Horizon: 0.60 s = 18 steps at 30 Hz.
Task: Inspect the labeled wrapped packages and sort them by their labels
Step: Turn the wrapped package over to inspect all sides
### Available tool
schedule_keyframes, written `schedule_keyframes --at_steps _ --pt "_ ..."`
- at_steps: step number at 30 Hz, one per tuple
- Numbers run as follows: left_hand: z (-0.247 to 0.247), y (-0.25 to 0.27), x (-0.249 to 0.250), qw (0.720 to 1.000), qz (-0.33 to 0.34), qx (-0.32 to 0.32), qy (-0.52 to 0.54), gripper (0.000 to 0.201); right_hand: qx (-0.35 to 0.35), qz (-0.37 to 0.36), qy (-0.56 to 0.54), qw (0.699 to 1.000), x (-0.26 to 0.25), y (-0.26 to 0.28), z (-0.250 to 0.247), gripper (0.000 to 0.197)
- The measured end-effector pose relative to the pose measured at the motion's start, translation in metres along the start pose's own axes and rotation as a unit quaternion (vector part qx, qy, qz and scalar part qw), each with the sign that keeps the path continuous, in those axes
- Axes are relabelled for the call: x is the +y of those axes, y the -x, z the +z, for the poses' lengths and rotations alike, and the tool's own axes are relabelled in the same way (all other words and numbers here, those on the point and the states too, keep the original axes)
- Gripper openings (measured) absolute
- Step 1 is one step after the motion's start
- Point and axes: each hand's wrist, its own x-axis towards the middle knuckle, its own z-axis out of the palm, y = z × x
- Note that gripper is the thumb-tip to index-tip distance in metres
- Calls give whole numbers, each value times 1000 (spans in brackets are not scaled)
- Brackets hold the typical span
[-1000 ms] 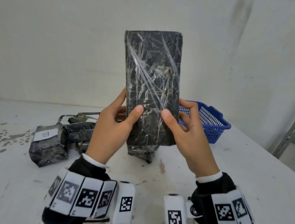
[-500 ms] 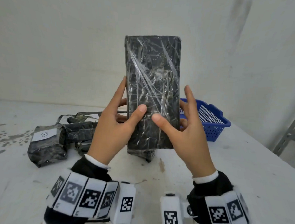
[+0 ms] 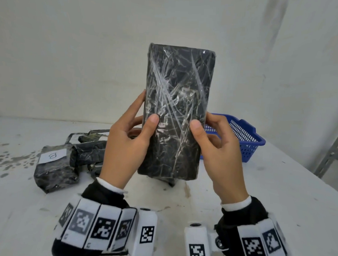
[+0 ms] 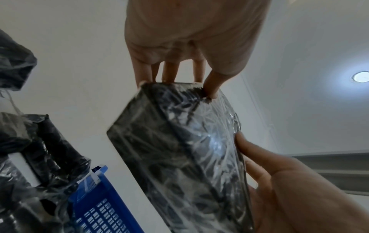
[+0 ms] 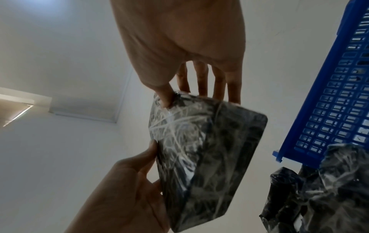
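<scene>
Black plastic under crinkled clear film covers the tall package (image 3: 176,112), held upright above the desk's (image 3: 239,192) near edge. The left hand (image 3: 125,143) and right hand (image 3: 219,153) each pinch a lower side — thumbs on the near face, fingers behind. No label shows on this face. Further back toward the left edge lies a package marked B (image 3: 53,169) against a heap of other wrapped packages (image 3: 91,147); a blue basket (image 3: 247,139) sits toward the far right edge. The film looks slick, so turning the package to find its label could let it slip — or it gets sorted unread.
</scene>
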Motion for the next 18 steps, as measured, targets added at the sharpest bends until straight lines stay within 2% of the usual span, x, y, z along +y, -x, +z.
schedule_keyframes --at_steps 4,9,12,18 --pt "5 3 1 1000 -9 -11 9 39 13 -15 17 1000 -3 0 -1 47" --pt "4 3 1 1000 8 -16 -17 45 -3 -58 64 996 -5 3 1 74" --pt "5 2 -2 999 7 -20 -40 54 7 -62 62 996 -4 4 3 73" --pt "5 4 0 999 19 -5 -32 47 6 -53 23 998 -7 4 2 55"
